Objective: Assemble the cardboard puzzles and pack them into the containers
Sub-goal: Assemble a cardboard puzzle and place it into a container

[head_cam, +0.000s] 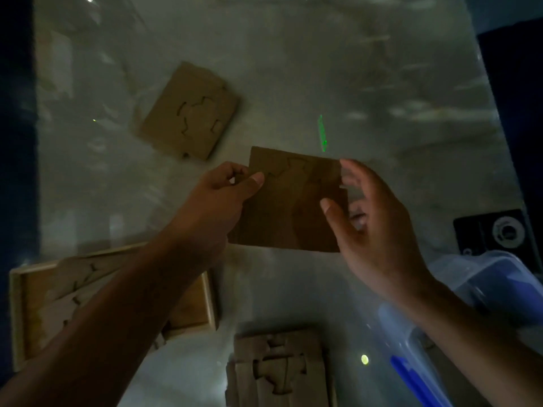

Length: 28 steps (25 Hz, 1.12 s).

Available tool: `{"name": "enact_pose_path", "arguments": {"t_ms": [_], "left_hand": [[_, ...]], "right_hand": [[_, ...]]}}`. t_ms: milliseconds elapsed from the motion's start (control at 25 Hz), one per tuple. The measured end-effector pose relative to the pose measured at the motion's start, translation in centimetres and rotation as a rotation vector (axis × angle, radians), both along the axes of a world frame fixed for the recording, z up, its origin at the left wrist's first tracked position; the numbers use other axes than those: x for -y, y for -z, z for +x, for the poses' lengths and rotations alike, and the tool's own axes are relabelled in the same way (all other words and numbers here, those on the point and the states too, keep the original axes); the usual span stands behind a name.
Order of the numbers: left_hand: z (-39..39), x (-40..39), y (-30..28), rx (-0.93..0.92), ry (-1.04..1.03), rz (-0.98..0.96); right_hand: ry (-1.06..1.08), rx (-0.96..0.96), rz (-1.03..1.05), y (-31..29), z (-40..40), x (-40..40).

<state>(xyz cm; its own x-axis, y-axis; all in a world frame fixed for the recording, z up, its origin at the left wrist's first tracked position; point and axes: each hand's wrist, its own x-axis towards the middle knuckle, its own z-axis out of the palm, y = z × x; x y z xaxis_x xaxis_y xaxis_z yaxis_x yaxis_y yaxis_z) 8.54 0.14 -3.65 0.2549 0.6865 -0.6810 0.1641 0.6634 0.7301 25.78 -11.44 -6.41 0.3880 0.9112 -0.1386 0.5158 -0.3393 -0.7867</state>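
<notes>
An assembled brown cardboard puzzle point(286, 207) is held flat above the table in the middle of the view. My left hand point(219, 198) pinches its left edge, thumb on top. My right hand point(373, 218) grips its right edge, thumb on the face and fingers behind. A second assembled puzzle point(191, 113) lies on the table further back and to the left. A third puzzle stack point(279, 371) lies at the near edge. A wooden tray point(17, 304) at the lower left holds more puzzle pieces, partly hidden by my left forearm.
A clear plastic container with blue parts point(487, 289) sits at the lower right, under my right forearm. A black device point(493, 233) lies beyond it at the right. The glossy grey table point(323, 69) ends at dark edges on both sides. The scene is dim.
</notes>
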Motion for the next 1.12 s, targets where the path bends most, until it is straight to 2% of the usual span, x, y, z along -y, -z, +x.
{"name": "enact_pose_path", "arguments": {"t_ms": [160, 280, 400, 680, 800, 880, 960, 1120], "left_hand": [[-2.1, 3.0, -0.8, 0.038, 0.003, -0.052], [-3.5, 5.4, -0.7, 0.049, -0.036, -0.123], [-4.7, 7.2, -0.3, -0.012, -0.100, -0.206], [-6.8, 10.6, 0.3, -0.112, -0.130, -0.093], [-7.6, 12.6, 0.2, -0.138, -0.165, -0.058], [-8.1, 14.1, 0.2, -0.175, -0.189, -0.059], [-8.7, 15.3, 0.3, -0.205, -0.197, -0.071], [-10.3, 16.4, 0.3, -0.203, -0.211, -0.107]], "right_hand": [[0.226, -0.263, -0.066, -0.2, -2.0, 0.8], [0.339, -0.296, -0.097, -0.8, -4.1, 1.6], [0.356, -0.347, -0.081, -1.1, -6.3, 2.7], [0.376, -0.347, -0.083, -0.7, -9.2, 5.1], [0.310, -0.248, 0.003, -1.3, -10.3, 7.3], [0.166, -0.103, 0.065, -1.3, -10.8, 9.4], [0.007, -0.003, 0.028, -1.1, -10.9, 11.3], [-0.214, 0.082, -0.099, -1.0, -10.7, 13.7]]}}
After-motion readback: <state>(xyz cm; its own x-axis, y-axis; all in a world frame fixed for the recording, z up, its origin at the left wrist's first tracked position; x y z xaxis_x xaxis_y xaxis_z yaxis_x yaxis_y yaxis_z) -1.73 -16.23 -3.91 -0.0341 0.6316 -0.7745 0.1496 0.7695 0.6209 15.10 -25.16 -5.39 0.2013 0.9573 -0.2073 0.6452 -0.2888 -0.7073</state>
